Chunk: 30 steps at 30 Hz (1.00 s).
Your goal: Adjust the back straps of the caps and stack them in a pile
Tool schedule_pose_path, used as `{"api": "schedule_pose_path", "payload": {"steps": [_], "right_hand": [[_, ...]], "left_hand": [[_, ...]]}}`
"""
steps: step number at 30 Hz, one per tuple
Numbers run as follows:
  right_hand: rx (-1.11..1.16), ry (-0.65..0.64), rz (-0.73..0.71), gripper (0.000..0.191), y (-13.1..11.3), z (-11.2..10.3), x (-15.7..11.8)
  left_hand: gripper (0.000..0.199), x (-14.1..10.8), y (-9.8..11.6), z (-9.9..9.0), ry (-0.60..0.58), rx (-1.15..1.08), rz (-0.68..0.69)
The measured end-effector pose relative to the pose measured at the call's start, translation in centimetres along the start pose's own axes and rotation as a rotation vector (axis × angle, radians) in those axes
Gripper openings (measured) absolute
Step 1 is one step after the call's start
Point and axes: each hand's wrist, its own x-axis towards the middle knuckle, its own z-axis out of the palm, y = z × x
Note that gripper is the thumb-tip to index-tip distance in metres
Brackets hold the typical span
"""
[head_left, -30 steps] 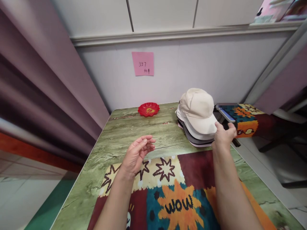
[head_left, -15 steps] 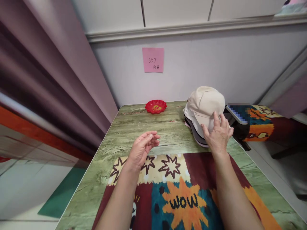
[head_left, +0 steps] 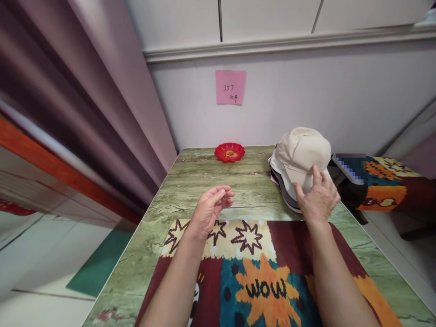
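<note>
A stack of baseball caps stands at the right of the table, with a cream cap (head_left: 303,147) on top. White, dark and pinkish brims show beneath it. Over the front of the stack is my right hand (head_left: 318,195), fingers and thumb spread around the cream cap's brim. Its fingertips seem to touch the brim, but no closed grip shows. My left hand (head_left: 213,205) hovers above the table to the left of the caps, fingers loosely bent and holding nothing. The thumb lies near the index finger.
Near the wall sits a red scalloped plate (head_left: 230,152). A patterned mat (head_left: 248,277) covers the front of the wood-look table (head_left: 170,190). A pink note (head_left: 230,87) is stuck on the wall. Beyond the right edge is another patterned surface (head_left: 388,195); a curtain (head_left: 112,91) hangs at left.
The view has turned slightly left, so everything appears shifted right. My right hand stays at the cream cap's brim, and my left hand keeps nearly the same pose.
</note>
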Motion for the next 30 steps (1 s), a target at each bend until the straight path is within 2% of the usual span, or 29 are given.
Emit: {"api": "schedule_pose_path", "payload": {"steps": [3, 5, 7, 9, 12, 14, 18, 24, 30], "right_hand": [[0.056, 0.069, -0.048, 0.071, -2.1, -1.3, 0.3], [0.156, 0.050, -0.133, 0.070, -4.3, -2.4, -0.1], [0.313, -0.089, -0.253, 0.066, -6.8, -3.3, -1.0], [0.426, -0.254, -0.331, 0.067, -8.9, -4.1, -2.2], [0.475, -0.433, -0.359, 0.083, -10.8, -4.8, -3.7], [0.434, -0.456, -0.384, 0.090, -11.2, -5.1, -4.2], [0.323, -0.386, -0.446, 0.092, -11.4, -5.8, -4.4], [0.217, -0.328, -0.464, 0.095, -11.9, -6.0, -4.9], [0.152, -0.324, -0.440, 0.095, -11.7, -5.8, -4.9]], "left_hand": [[0.033, -0.2, 0.2, 0.3, 0.009, 0.056, 0.018], [0.036, -0.5, 0.4, 0.7, 0.019, 0.127, 0.046], [0.049, -0.9, 0.6, 1.3, 0.034, 0.219, 0.102], [0.070, -1.4, 0.8, 1.9, 0.034, 0.316, 0.178], [0.093, -2.4, 0.8, 2.8, 0.024, 0.425, 0.289], [0.095, -3.0, 0.6, 3.3, 0.038, 0.429, 0.352], [0.087, -3.6, 0.3, 3.6, 0.090, 0.393, 0.424], [0.079, -3.3, 0.1, 3.5, 0.172, 0.662, 0.456], [0.081, -2.8, 0.0, 3.0, 0.224, 0.860, 0.433]]}}
